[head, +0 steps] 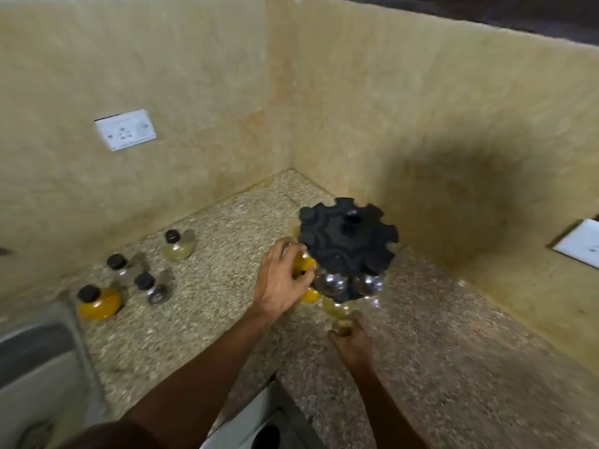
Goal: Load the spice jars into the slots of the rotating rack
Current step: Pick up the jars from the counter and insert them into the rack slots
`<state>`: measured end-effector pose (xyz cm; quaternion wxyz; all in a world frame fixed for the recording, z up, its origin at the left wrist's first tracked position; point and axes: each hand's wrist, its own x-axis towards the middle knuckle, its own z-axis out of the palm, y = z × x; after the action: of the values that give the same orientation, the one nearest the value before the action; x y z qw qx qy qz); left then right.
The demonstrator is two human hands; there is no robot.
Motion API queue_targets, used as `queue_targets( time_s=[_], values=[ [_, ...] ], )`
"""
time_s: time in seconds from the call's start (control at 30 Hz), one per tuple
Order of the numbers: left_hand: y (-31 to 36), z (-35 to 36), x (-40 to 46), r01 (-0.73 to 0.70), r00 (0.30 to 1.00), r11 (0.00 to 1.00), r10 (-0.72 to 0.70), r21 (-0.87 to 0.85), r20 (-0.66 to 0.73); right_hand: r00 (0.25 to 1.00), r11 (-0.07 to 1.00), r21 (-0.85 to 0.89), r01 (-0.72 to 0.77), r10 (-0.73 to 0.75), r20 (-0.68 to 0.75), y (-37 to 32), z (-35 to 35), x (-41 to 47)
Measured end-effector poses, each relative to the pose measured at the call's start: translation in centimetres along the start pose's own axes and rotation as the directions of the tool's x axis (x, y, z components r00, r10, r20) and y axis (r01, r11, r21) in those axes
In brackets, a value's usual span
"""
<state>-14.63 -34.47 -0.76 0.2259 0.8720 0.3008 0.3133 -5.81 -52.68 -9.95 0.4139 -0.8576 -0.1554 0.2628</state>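
The black rotating rack stands on the granite counter near the wall corner, with several jars hanging in its front slots. My left hand is wrapped around a yellow-filled jar at the rack's left side. My right hand sits low in front of the rack, fingers touching a pale jar on the lower tier. Loose jars with black lids stand to the left: a yellow one, a dark one, a clear one and a pale one.
A steel sink lies at the counter's left end, close to the yellow jar. Beige walls meet in a corner behind the rack. A white socket plate is on the left wall, another on the right wall.
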Motion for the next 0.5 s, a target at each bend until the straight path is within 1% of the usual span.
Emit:
queue_targets(
  time_s=[0.07,0.1,0.2,0.27,0.33,0.4,0.43,0.5],
  values=[
    [-4.2,-1.7,-2.5,0.192,0.981,0.98,-0.191,0.043,-0.018,0.992,0.996,-0.07,0.057,-0.049,0.112,0.2,3.0,-0.4],
    [-6.7,-3.0,-3.9,0.3,0.954,0.95,-0.3,0.084,-0.02,0.981,0.991,-0.091,0.096,-0.079,0.177,-0.2,5.1,-0.5],
    [-13.0,-6.5,-7.7,0.54,0.836,0.82,-0.548,0.189,-0.01,0.927,0.977,-0.122,0.175,-0.121,0.356,-2.6,10.3,-1.0],
    [-16.7,-8.9,-10.1,0.655,0.745,0.72,-0.666,0.228,-0.037,0.884,0.965,-0.126,0.231,-0.154,0.442,-4.6,14.1,-1.3],
    [-19.3,-11.0,-11.5,0.732,0.657,0.632,-0.754,0.255,-0.018,0.851,0.956,-0.09,0.279,-0.203,0.484,-6.6,17.5,-1.6],
    [-21.8,-12.6,-12.3,0.784,0.555,0.539,-0.831,0.31,0.041,0.81,0.95,-0.078,0.303,-0.213,0.546,-9.2,20.7,-2.3],
    [-23.1,-13.2,-12.7,0.8,0.5,0.492,-0.863,0.343,0.071,0.788,0.946,-0.078,0.315,-0.215,0.577,-10.3,22.5,-2.7],
    [-24.9,-13.7,-13.3,0.789,0.423,0.431,-0.898,0.437,0.121,0.755,0.938,-0.078,0.338,-0.22,0.617,-12.3,25.1,-3.2]
  ],
)
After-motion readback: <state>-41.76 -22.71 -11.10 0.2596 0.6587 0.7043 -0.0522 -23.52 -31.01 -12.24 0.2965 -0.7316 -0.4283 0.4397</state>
